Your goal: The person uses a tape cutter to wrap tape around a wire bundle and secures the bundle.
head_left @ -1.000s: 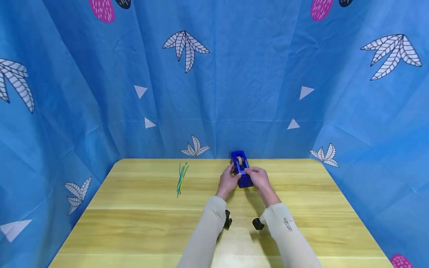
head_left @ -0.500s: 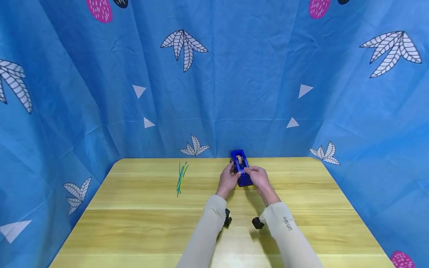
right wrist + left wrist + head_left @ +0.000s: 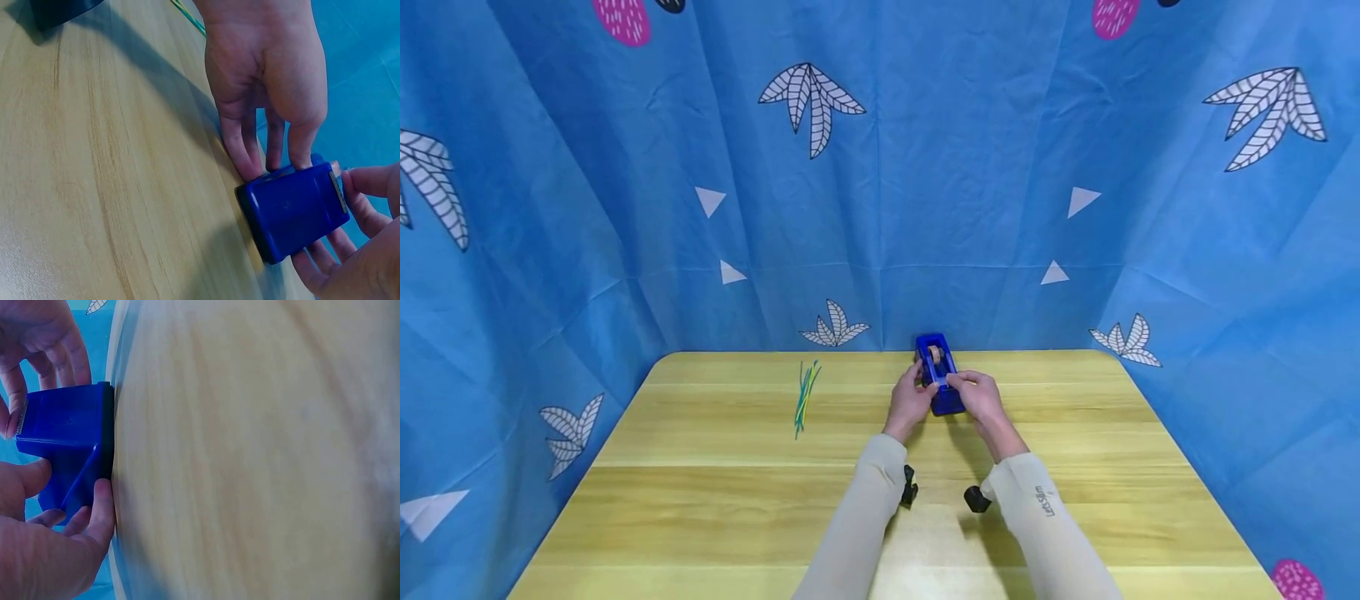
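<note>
A blue tape dispenser (image 3: 948,402) with a roll of tape (image 3: 936,356) in it stands at the table's back edge. My left hand (image 3: 911,403) grips its left side, thumb near the front and fingers along the side, as the left wrist view also shows. At the front end, by the toothed cutter (image 3: 338,192), the thumb and forefinger of my right hand (image 3: 981,397) pinch together on what looks like the tape's free end. The other right fingers lie against the dispenser's right side. The tape between the fingertips is mostly hidden.
Several thin green, yellow and teal strips (image 3: 806,400) lie in a loose bundle on the wooden table (image 3: 715,500), left of the hands. A blue patterned curtain (image 3: 955,167) hangs behind and along both sides. Dark wrist cameras (image 3: 977,499) sit at the cuffs.
</note>
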Tool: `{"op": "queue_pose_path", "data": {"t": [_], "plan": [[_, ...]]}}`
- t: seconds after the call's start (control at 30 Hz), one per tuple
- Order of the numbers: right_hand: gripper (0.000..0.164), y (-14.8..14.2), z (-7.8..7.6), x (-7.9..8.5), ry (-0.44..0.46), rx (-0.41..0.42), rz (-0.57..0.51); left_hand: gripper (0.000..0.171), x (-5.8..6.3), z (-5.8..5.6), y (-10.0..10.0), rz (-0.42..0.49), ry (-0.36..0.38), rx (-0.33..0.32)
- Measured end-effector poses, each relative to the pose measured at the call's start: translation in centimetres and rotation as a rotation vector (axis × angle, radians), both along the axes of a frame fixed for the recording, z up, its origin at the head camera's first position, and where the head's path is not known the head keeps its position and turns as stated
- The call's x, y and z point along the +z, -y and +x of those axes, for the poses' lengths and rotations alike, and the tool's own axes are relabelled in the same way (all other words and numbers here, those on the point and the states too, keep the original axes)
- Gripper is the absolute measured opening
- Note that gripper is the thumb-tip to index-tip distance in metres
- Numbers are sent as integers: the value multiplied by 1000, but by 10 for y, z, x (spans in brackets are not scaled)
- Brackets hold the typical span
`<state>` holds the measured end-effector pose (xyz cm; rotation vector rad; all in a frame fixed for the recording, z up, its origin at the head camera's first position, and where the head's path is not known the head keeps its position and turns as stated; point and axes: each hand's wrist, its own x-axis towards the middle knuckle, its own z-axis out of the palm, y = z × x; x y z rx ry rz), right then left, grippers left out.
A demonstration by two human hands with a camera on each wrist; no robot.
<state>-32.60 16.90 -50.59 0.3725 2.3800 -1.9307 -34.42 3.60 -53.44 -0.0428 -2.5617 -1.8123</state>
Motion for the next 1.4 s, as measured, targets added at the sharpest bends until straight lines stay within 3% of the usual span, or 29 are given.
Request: {"op": "queue_pose_path", "data": {"t": [0.67,1.13,1.4], "plan": [[41,-3,7,2,23,4,16,57,0,0,0,-20,16,10],[37,-4,11,-2,-11,-21,32,58,0,1,0,-6,17,13],[40,-5,14,-1,8,-7,33,58,-2,-3,0,-37,-26,5]]}}
